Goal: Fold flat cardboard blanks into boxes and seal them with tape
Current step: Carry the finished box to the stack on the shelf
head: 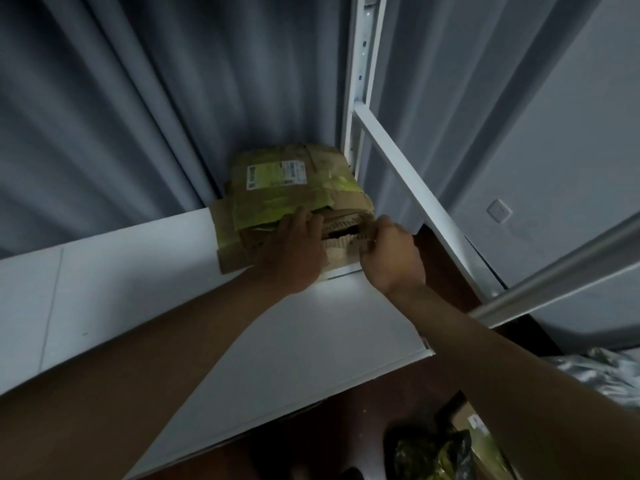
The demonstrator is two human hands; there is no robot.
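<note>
A stack of flattened brown cardboard blanks (pixel 287 188) with yellow-green tape and a white shipping label lies at the far right corner of a white table (pixel 138 271), against a grey curtain. My left hand (pixel 294 251) lies on the near edge of the stack, fingers reaching in among the blanks. My right hand (pixel 391 254) grips the stack's near right corner, fingers curled round the cardboard edges. A dark gap shows between the layers between my hands.
A white metal shelf frame (pixel 408 188) rises just right of the stack. A grey rail (pixel 561 275) crosses at the right. On the dark floor below lie a box with green tape (pixel 450 452) and a patterned fabric (pixel 599 375).
</note>
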